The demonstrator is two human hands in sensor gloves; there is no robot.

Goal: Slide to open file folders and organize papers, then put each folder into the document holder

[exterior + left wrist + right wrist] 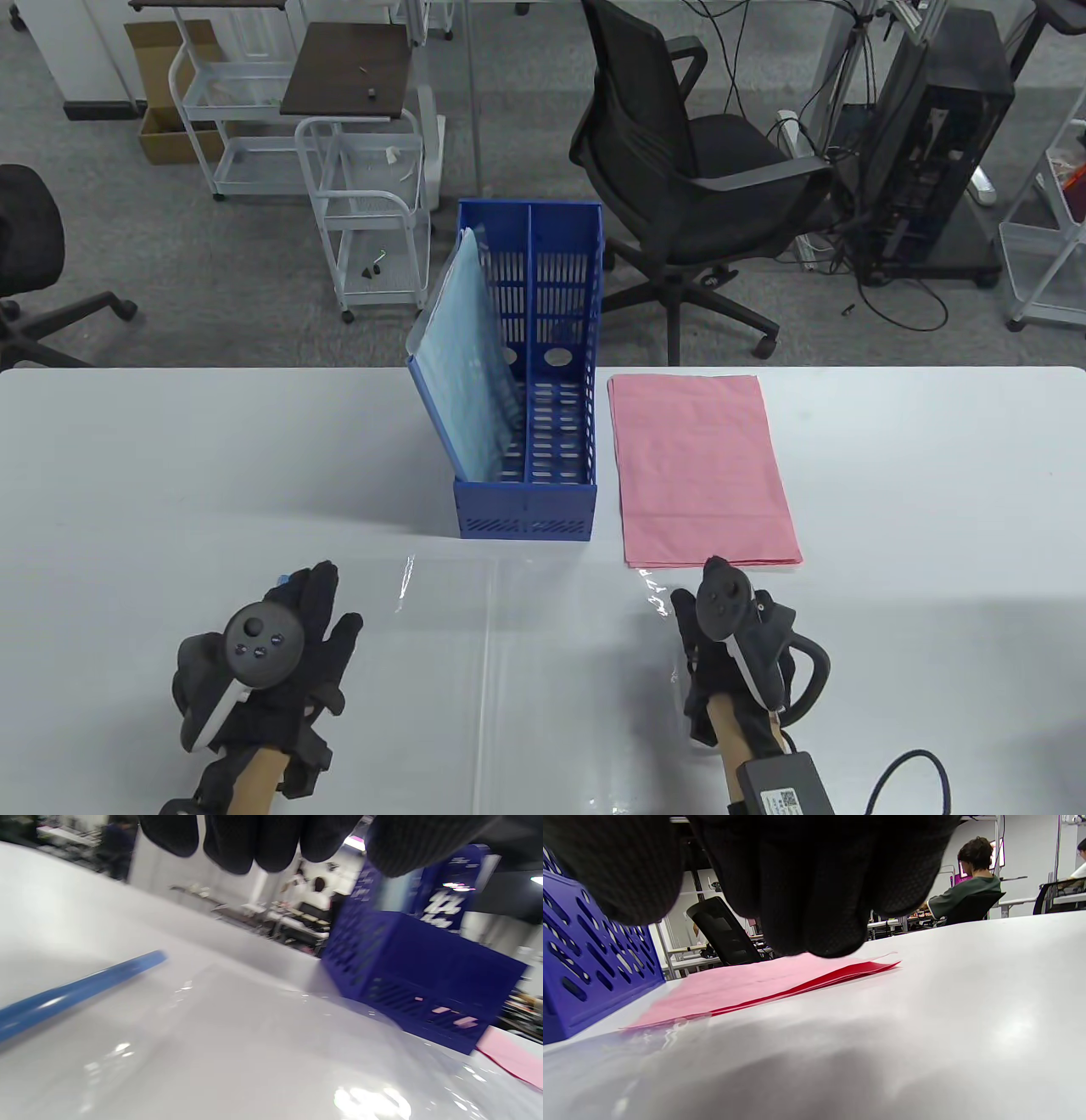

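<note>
An office floor with a black swivel chair (679, 170) and white wire carts (373, 195) lies beyond your white surface (170, 458). At its middle stands the blue document holder (526, 501), with a light blue folder (467, 373) leaning in its left compartment; the right compartment holds nothing visible. Just right of the holder, a pink stack of papers (700, 467) lies flat. A clear plastic folder (526, 662) is spread open on the surface before you, between your hands. Your left hand (280, 645) rests at its left edge, fingers fairly straight and spread, near a blue slide bar (76, 993). Your right hand (721, 645) sits at the folder's right edge, just below the pink papers; its fingers point down, close together, but whether they pinch anything you cannot tell.
</note>
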